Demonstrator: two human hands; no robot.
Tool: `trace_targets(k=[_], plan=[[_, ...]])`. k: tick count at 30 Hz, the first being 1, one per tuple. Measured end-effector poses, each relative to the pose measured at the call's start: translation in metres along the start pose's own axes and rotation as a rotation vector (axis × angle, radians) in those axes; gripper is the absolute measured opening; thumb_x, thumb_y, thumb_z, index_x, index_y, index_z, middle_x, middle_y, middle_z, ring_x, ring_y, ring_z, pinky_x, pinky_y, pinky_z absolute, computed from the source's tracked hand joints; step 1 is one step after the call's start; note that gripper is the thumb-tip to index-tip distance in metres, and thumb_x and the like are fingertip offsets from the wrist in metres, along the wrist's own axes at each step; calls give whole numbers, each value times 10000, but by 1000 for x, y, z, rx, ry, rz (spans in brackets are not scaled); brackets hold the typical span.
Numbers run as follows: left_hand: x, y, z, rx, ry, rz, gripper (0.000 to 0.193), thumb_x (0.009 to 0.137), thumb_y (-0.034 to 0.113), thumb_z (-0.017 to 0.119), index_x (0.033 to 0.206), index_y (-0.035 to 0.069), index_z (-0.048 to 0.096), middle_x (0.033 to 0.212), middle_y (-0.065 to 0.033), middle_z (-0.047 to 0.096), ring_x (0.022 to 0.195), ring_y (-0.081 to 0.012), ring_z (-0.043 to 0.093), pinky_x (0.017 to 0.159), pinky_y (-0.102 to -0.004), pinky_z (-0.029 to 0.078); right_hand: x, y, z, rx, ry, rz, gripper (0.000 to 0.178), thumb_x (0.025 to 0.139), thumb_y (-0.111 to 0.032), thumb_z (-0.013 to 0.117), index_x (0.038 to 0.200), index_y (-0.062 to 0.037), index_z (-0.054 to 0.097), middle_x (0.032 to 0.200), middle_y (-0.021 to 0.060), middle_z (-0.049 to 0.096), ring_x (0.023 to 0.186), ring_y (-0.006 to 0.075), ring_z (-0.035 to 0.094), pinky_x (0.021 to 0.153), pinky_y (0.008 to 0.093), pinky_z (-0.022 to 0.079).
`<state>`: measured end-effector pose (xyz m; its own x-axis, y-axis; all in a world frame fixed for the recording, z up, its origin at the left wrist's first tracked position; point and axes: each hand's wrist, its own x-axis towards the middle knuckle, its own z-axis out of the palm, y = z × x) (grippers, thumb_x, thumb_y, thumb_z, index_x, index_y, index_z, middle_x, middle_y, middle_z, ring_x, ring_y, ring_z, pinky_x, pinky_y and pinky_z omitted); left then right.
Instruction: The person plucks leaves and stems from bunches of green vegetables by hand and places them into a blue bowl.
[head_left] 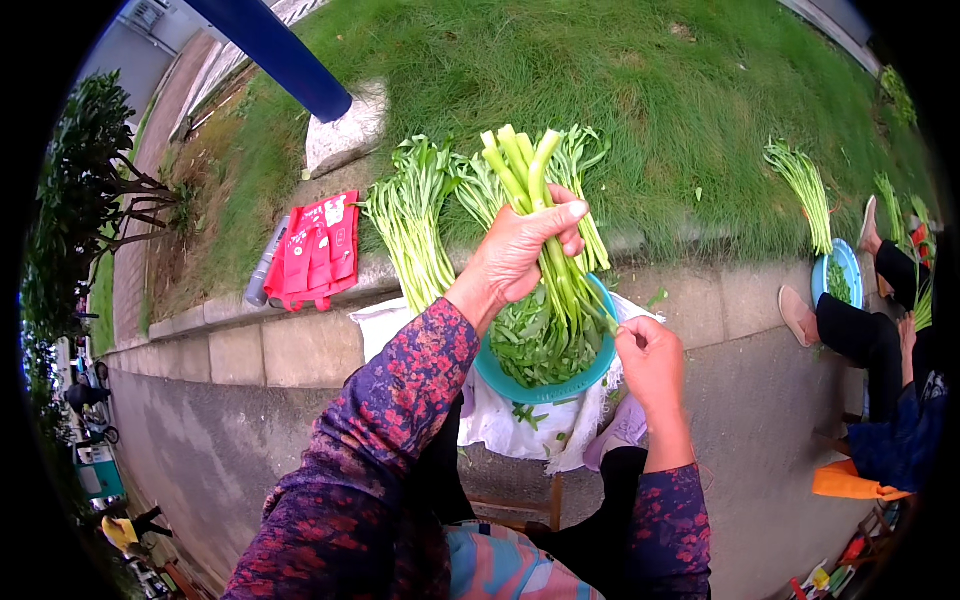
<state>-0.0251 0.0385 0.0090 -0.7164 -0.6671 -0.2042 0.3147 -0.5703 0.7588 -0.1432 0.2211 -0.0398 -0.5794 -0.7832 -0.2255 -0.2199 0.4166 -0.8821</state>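
Clenched in my left hand [520, 250] is a bunch of long green vegetable stalks [518, 165] that look like water spinach, thick cut ends up and thin ends down. They hang over a teal basin [487, 372] full of loose green leaves [545, 345]. At the basin's right rim, my right hand [652, 370] pinches the thin tip of a stalk or leaf [610, 322]. Behind the basin, more bundles of the same greens [410, 215] lean on the kerb and grass, partly hidden by my left hand and the bunch.
White cloth [500, 430] with leaf scraps lies under the basin. Left on the kerb are a red bag [318, 250] and a grey cylinder [265, 270]. A blue post [290, 65] stands behind. To the right, another person [880, 360] sits by a blue basin [846, 265] and a greens bundle [803, 190].
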Motion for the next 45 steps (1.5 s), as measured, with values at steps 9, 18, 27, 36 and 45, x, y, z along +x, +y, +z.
trace_targets(k=[9, 18, 27, 36, 45], plan=[[-16, 5, 0, 260, -16, 50, 193, 785, 149, 722, 864, 37, 585, 707, 14, 535, 604, -85, 496, 573, -229, 417, 3, 64, 19, 912, 160, 644, 141, 808, -169, 613, 891, -56, 627, 731, 7, 596, 631, 107, 538, 623, 257, 459], [-61, 6, -13, 507, 47, 63, 275, 697, 152, 810, 853, 62, 603, 785, 37, 577, 714, -59, 535, 645, -218, 449, -32, 131, 51, 1115, 278, 932, 104, 833, -177, 639, 916, -115, 627, 734, -51, 581, 617, 87, 514, 612, 259, 450], [-154, -43, -8, 517, 157, -19, 283, 693, 165, 815, 797, 85, 564, 745, 55, 534, 674, -45, 483, 606, -213, 419, -79, 39, 41, 97, 167, -40, 362, 818, -177, 646, 1120, 14, 584, 1053, 138, 620, 930, 222, 604, 822, 334, 466], [-231, -97, 10, 896, 85, -18, 458, 744, 60, 720, 1145, -11, 510, 1047, -80, 603, 947, -129, 558, 815, -279, 468, -158, -25, 58, 411, -196, -134, 515, 830, -404, 657, 1100, 17, 533, 968, 110, 621, 903, 158, 578, 805, 301, 445], [-242, -97, 14, 403, -299, -258, 511, 829, 68, 662, 1277, 32, 417, 1112, -33, 557, 1032, -121, 507, 910, -281, 426, -170, -13, 38, 962, -284, 147, 388, 943, -334, 500, 1087, 22, 556, 985, 107, 632, 852, 155, 603, 795, 286, 484]])
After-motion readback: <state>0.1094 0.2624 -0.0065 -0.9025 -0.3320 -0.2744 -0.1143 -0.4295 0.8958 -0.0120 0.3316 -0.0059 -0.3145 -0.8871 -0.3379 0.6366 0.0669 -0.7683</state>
